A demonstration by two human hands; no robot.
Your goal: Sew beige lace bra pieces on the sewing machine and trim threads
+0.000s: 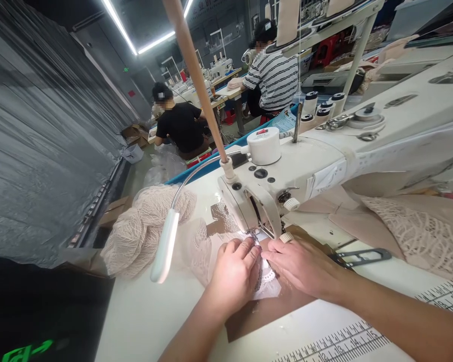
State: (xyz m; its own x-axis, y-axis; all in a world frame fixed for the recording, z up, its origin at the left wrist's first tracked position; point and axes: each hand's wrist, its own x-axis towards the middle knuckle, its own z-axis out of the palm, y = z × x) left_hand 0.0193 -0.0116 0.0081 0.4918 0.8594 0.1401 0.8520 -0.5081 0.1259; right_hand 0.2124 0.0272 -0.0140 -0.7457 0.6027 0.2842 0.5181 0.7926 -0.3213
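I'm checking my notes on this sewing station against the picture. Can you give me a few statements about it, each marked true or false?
1. Both hands lie flat on the white lace piece just in front of the needle area. True: left hand and right hand press it down side by side.
2. The right hand holds the thread snips. False: the thread snips lie on the table beside the right wrist, untouched.
3. A gooseneck lamp hangs over the table left of the hands. True.
4. The sewing machine is black. False: it is white or cream.
5. A printed ruler runs along the table's near edge. True.
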